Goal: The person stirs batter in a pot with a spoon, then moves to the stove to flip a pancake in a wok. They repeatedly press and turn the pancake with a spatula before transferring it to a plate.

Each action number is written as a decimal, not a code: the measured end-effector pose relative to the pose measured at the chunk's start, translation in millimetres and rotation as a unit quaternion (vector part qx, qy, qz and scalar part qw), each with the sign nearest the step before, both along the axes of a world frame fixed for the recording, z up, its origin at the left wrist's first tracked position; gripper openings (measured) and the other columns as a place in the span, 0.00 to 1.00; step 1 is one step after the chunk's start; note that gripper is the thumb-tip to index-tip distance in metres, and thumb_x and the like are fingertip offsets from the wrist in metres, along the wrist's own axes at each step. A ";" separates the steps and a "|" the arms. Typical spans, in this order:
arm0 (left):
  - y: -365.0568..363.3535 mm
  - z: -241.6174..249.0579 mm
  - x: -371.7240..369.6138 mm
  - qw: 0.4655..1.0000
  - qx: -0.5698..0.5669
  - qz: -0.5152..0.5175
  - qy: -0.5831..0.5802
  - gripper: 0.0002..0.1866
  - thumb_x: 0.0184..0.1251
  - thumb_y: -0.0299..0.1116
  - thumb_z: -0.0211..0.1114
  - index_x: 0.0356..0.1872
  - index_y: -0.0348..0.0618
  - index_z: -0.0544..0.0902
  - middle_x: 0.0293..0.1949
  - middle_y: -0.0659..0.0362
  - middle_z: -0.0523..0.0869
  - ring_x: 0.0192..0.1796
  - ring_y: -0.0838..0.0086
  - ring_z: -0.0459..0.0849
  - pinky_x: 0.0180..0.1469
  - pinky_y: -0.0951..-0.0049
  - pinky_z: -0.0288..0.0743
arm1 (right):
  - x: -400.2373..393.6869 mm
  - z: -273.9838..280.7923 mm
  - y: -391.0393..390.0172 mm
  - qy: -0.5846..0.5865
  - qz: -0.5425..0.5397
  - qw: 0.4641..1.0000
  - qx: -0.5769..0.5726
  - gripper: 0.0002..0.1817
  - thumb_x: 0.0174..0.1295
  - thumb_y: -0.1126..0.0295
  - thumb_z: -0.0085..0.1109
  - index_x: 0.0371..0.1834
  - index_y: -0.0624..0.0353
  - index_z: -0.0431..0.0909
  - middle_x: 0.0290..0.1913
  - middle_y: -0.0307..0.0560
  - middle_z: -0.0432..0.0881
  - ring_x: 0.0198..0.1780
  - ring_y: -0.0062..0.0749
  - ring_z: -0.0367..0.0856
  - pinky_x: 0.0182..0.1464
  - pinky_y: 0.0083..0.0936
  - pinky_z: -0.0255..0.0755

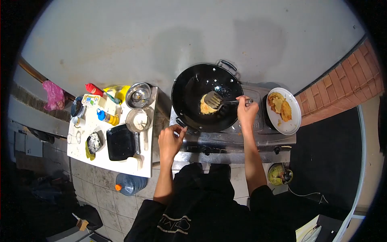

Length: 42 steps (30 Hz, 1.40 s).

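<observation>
One fritter (pixel 204 109) lies in the wok (pixel 187 92), partly under the slotted spatula (pixel 211 97); its pale gold suggests frying is partway along, and it is not yet out; browner fried pieces (pixel 286 110) already sit on the white plate (pixel 296 115); the right hand (pixel 246 113) has its fingers wrapped around the spatula's handle; the left hand (pixel 170 142) has its fingers bent near the wok's loop handle (pixel 180 122), grip impossible to tell.

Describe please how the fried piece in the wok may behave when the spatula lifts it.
The fried piece looks thin, so it may bend a little over the spatula. It could slide easily, as the wok looks shiny. Its uneven edge might break off.
</observation>
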State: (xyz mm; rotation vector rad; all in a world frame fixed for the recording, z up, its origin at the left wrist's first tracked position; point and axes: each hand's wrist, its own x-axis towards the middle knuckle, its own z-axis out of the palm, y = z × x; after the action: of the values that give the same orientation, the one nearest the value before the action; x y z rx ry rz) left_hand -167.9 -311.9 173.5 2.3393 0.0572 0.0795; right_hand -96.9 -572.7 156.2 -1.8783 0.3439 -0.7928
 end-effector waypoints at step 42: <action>0.7 -2.4 9.3 0.999 -0.020 -0.016 -0.031 0.12 0.49 0.34 0.79 0.24 0.38 0.86 0.17 0.57 0.78 0.19 0.72 0.74 0.25 0.70 0.65 | -14.7 -3.1 23.0 0.131 0.068 0.989 0.014 0.13 0.56 0.68 0.53 0.22 0.68 0.78 0.18 0.59 0.76 0.21 0.44 0.78 0.29 0.36 0.67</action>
State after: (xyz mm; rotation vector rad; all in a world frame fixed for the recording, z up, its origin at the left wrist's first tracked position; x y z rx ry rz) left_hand -158.6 -311.2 171.1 2.2957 -0.0096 0.1328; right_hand -111.6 -549.7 153.2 -1.9606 0.3832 -0.4476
